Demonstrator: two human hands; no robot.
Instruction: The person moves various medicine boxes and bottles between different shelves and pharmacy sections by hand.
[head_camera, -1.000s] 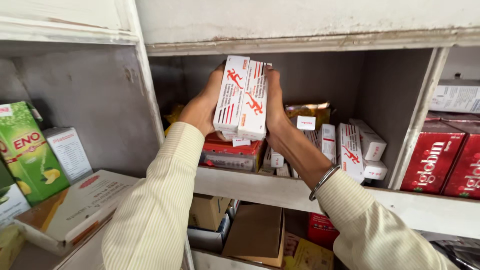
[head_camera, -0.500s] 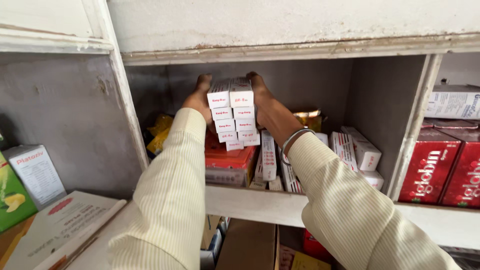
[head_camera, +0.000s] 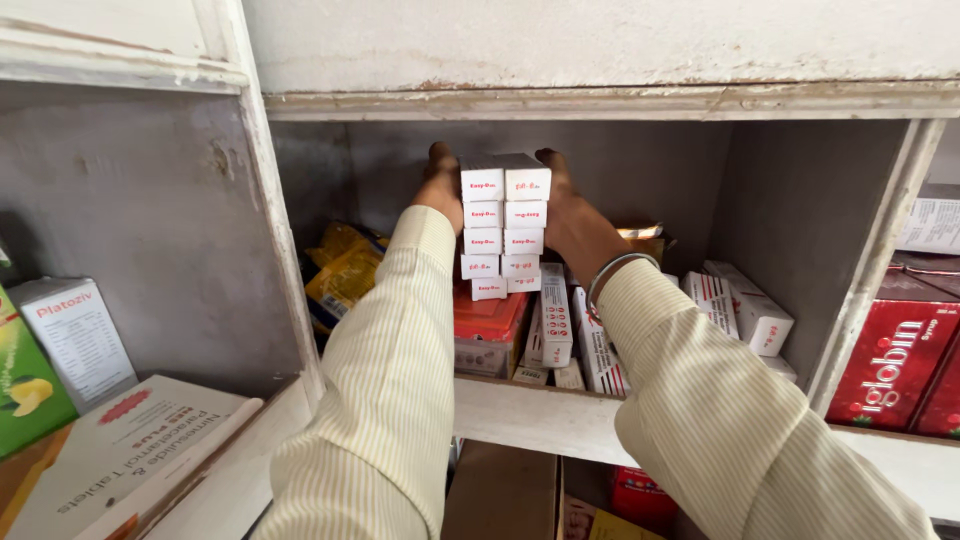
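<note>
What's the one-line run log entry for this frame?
left hand: on left side of stack of small white boxes | right hand: on right side | stack: above red box, inside shelf compartment

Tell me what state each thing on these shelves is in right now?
Stack of small white boxes: upright, pressed between both hands.
Left hand: flat against the stack's side.
Right hand: flat against the other side.
Red carton: lying flat under the stack.
Yellow packets: slumped, crumpled.

Red cartons stand right; yellow packets lie left.
</note>
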